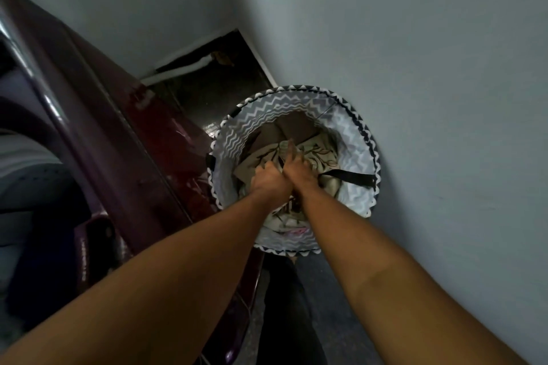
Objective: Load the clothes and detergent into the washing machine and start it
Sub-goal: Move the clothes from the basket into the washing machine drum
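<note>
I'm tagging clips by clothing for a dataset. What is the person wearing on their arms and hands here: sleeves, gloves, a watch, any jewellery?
Nothing shows on them. Both forearms are bare from the bottom edge of the frame to the wrists, with no sleeve in view. The left hand and right hand are ungloved, and no watch, bracelet or ring is visible, though the fingers are partly hidden.

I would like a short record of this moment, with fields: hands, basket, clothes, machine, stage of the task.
left hand: left hand reaches into the basket and grips the clothes
right hand: right hand beside it, also on the clothes; grip not clear
basket: round laundry basket with zigzag pattern, on the floor against the wall
clothes: beige and patterned clothes, all inside the basket
machine: dark red washing machine to the left of the basket
stage: loading not yet done
</note>
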